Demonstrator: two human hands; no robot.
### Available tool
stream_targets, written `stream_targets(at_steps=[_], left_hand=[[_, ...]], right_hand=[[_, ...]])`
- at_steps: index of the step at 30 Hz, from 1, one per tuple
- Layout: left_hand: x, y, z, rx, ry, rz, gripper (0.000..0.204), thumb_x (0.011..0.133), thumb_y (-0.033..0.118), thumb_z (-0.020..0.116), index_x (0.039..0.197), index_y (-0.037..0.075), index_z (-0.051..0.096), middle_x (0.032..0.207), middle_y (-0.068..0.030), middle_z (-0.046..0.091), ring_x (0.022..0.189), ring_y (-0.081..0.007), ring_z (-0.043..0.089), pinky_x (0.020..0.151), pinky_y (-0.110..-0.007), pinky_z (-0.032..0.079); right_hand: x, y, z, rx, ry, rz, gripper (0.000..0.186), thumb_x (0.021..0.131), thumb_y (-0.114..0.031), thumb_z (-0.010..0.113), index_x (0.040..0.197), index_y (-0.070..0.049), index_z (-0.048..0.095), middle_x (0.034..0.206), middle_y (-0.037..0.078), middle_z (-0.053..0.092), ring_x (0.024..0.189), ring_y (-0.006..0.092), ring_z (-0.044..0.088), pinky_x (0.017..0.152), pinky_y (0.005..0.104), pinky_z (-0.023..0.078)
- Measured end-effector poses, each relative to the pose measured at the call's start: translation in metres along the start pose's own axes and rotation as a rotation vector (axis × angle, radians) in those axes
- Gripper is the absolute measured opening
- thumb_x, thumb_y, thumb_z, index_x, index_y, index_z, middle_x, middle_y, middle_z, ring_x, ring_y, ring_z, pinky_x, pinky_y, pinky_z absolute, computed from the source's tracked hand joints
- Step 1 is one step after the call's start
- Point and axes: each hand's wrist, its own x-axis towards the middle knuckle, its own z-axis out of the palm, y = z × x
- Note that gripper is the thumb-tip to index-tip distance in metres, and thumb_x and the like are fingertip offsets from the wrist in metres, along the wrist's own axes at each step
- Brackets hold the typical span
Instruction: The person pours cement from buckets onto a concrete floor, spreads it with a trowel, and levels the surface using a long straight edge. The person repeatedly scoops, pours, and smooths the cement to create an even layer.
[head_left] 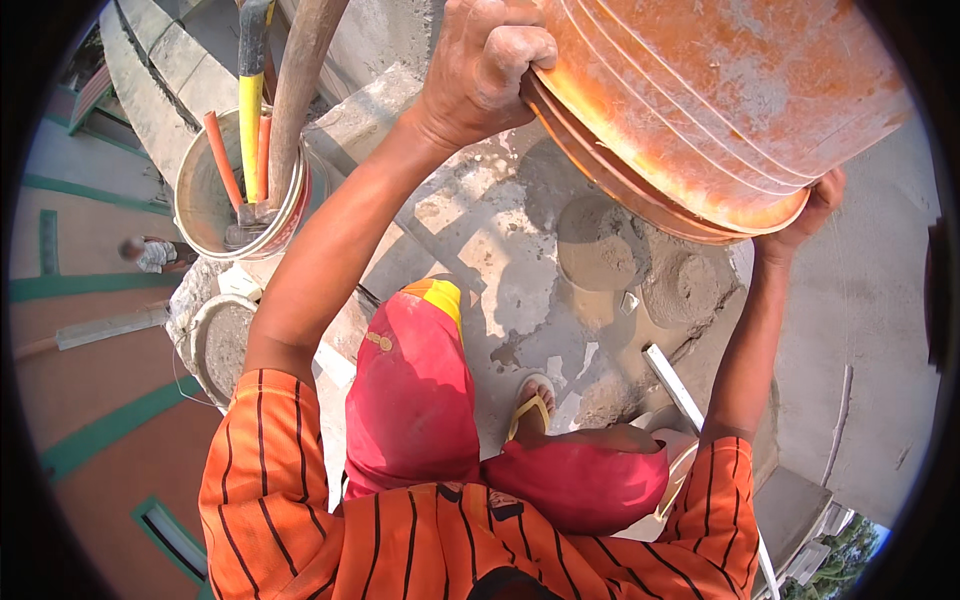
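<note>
Overhead, an orange bucket point(700, 100) is held tilted, mouth lower-left; its rim is clamped by the left hand point(485, 65); the right hand point(805, 215) is pressed beneath, fingers hidden.

A white pail point(205, 215) of long-handled tools point(250, 110) stands on the concrete ledge point(470, 230), near two mortar heaps point(600, 255).

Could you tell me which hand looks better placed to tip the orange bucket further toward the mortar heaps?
Probably the right hand: it sits under the lower rim of the orange bucket, next to the mortar heaps, where it can lift. The left hand grips the upper rim, steadying.
</note>
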Motion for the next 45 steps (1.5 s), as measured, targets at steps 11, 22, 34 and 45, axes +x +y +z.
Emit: stream_targets(at_steps=[11,22,34,45], left_hand=[[-0.329,0.060,0.013,-0.102,-1.335,-1.208,0.066,0.075,0.009,0.063,0.137,0.001,0.041,0.134,-0.0266,0.047,0.126,-0.0401,0.044,0.107,-0.044,0.038],[-0.244,0.048,0.064,-1.430,-0.055,-2.061,0.040,0.084,0.009,0.064,0.122,0.000,0.055,0.117,-0.0092,0.060,0.106,-0.0204,0.059,0.085,-0.036,0.052],[-0.116,-0.009,0.054,-0.376,-0.248,-1.367,0.039,0.076,0.007,0.068,0.109,-0.008,0.055,0.088,-0.0114,0.065,0.073,-0.0153,0.062,0.066,-0.031,0.053],[-0.119,-0.001,0.006,-0.102,-0.740,-1.211,0.043,0.072,0.011,0.070,0.109,-0.002,0.054,0.090,-0.0201,0.064,0.083,-0.0294,0.064,0.077,-0.038,0.049]], right_hand=[[-0.274,-0.068,0.275,-0.177,-0.465,0.318,0.026,0.069,-0.010,0.073,0.084,-0.013,0.052,0.088,0.006,0.053,0.085,0.0267,0.052,0.084,0.0421,0.034],[-0.257,-0.067,0.270,-0.121,-0.534,0.485,0.034,0.069,-0.011,0.077,0.092,-0.011,0.052,0.090,0.004,0.054,0.091,0.0248,0.054,0.088,0.0400,0.032],[-0.189,-0.049,0.328,0.272,-0.532,0.575,0.023,0.088,-0.018,0.059,0.109,-0.009,0.059,0.106,0.013,0.059,0.104,0.0322,0.056,0.087,0.0438,0.045],[-0.234,-0.063,0.413,-0.022,-0.827,0.556,0.046,0.091,-0.022,0.053,0.135,-0.012,0.050,0.137,0.013,0.051,0.126,0.0301,0.048,0.109,0.0438,0.035]])
